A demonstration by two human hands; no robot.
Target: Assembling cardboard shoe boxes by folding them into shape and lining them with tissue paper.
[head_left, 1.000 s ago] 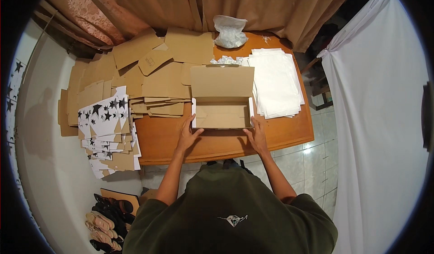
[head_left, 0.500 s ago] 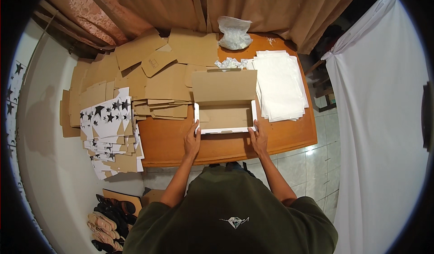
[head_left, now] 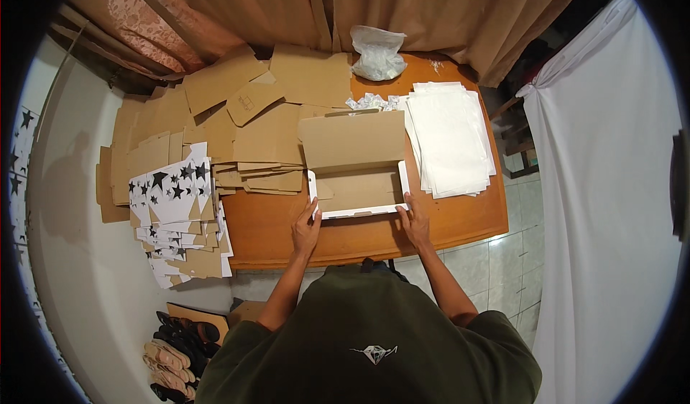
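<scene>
A shallow cardboard box (head_left: 359,183), brown inside with white outer edges, sits in front of me with its lid (head_left: 353,139) raised at the far side. Nothing lies inside it. At its near left corner, my left hand (head_left: 307,231) grips the box with the thumb along the side. My right hand (head_left: 415,224) closes on the near right corner in the same way. The undersides of the fingers are partly hidden.
Flat brown cardboard pieces (head_left: 251,141) cover the table's left, beside star-printed white card blanks (head_left: 172,188). White paper sheets (head_left: 453,141) are stacked at right. Small white packets (head_left: 371,102) and a clear plastic bag (head_left: 379,53) stand behind the box. Shoes (head_left: 172,361) rest on the floor.
The box has turned slightly, its near left corner coming closer to me and its lid shifting left. Both hands keep their hold on it.
</scene>
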